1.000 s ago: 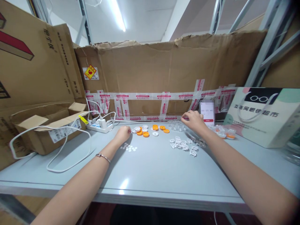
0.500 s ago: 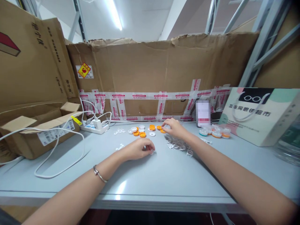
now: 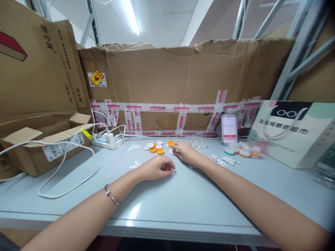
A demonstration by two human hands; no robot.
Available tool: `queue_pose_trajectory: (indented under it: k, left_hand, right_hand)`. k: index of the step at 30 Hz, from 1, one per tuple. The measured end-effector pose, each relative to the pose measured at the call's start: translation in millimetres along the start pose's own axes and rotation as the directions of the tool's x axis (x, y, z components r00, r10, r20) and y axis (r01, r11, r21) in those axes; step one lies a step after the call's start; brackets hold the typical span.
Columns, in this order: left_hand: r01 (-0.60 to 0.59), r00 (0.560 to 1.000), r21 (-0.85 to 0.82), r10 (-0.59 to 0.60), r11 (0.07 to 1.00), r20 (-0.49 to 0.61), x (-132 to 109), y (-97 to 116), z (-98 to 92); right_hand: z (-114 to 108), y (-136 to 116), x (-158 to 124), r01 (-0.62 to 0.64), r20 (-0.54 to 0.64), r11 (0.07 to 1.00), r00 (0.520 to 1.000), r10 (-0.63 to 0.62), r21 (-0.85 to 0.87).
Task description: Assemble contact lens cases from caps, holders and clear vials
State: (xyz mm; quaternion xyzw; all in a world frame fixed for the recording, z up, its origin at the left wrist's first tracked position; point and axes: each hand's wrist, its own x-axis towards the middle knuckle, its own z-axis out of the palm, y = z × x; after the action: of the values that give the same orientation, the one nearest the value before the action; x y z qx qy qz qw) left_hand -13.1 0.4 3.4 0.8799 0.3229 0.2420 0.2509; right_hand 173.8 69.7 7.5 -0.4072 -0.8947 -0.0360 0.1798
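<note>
My left hand rests at the middle of the table, its fingers curled and pinched on a small white part that shows at the fingertips. Just behind and to the right, my right hand reaches down with bent fingers beside a white disc; whether it holds anything is hidden. Orange round pieces and white round pieces lie behind my left hand. Small white parts are scattered left of it. White cut-out pieces lie right of my right hand, and clear parts behind it.
A power strip with white cables and an open cardboard box occupy the left. At the right are a phone, stacked clear-and-coloured pieces, a paper bag and a clear container. Large cardboard stands behind.
My right hand has moved left and slightly toward me, away from the orange pieces and closer to my left hand. My left hand stays nearly in place. The view has shifted slightly.
</note>
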Motion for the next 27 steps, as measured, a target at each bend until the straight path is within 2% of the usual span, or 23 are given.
queue_pose_trajectory:
  k: [2,4,7,9,11,13,18,25,27]
  left_hand:
    - [-0.004,0.999,0.016,0.005,1.000,-0.040,-0.4,-0.2,-3.9]
    - [0.002,0.990,0.055,0.006,0.998,-0.142,-0.5,-0.7,-9.4]
    - [0.044,0.952,0.098,-0.012,0.994,-0.305,-0.5,-1.8,-17.7]
    - [0.067,0.937,0.106,-0.026,0.992,-0.348,-0.5,-2.4,-21.1]
    - [0.074,0.937,0.109,-0.031,0.991,-0.349,-0.4,-3.0,-22.1]
    - [0.074,0.941,0.111,-0.032,0.991,-0.337,-0.2,-3.8,-21.7]
    - [0.073,0.959,0.131,-0.033,0.989,-0.280,0.0,-5.5,-21.1]
    - [0.054,0.985,0.138,-0.030,0.989,-0.167,-1.0,-5.7,-19.8]
    - [0.056,0.986,0.140,-0.033,0.989,-0.163,-1.3,-4.9,-20.1]
  right_hand:
    - [-15.2,-4.1,-3.8,0.005,0.013,1.000,1.000,-0.005,0.010]
    - [-34.3,-10.3,-9.9,0.025,0.037,0.999,0.999,-0.027,0.042]
    - [-59.1,-24.4,-20.0,0.104,0.116,0.985,0.986,-0.121,0.139]
    - [-67.9,-35.2,-25.3,0.157,0.203,0.952,0.955,-0.214,0.262]
    - [-70.9,-44.3,-28.4,0.182,0.283,0.921,0.915,-0.287,0.344]
    - [-70.6,-49.7,-29.6,0.186,0.335,0.921,0.892,-0.304,0.342]
    - [-66.0,-47.9,-28.8,0.184,0.385,0.941,0.877,-0.288,0.284]
    - [-57.2,-41.2,-26.2,0.159,0.409,0.931,0.865,-0.292,0.328]
    - [-59.1,-37.9,-25.6,0.123,0.395,0.924,0.878,-0.271,0.361]
